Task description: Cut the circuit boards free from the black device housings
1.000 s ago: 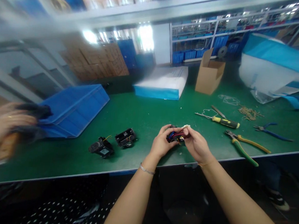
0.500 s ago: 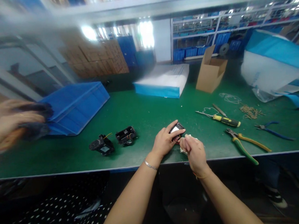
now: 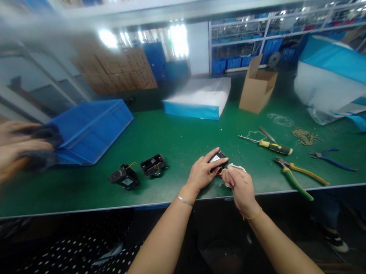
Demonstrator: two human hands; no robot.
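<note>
My left hand (image 3: 202, 170) is closed around a black plastic housing (image 3: 214, 157) with a white label, pressing it onto the green bench. Red and yellowish wires (image 3: 218, 171) stretch from the housing toward my right hand (image 3: 238, 182). That hand is pinched, and a pale, uneven-edged part (image 3: 238, 168) shows behind its fingers; most of the part is covered. To the left lie two more black housings, one open (image 3: 153, 165) with thin wires inside and one tilted (image 3: 124, 177) with a yellow wire sticking up.
On the right lie a screwdriver (image 3: 275, 147), green-and-yellow cutters (image 3: 300, 177), blue pliers (image 3: 335, 158) and a pile of screws (image 3: 305, 136). A carton (image 3: 256, 94) and a white-blue package (image 3: 196, 100) stand behind. At left, another person's hands (image 3: 18, 145) hold something dark beside a blue bin (image 3: 92, 131).
My right hand has shifted slightly right with the pale part, away from the housing. My left hand keeps its hold. The other person's hands stay by the blue bin.
</note>
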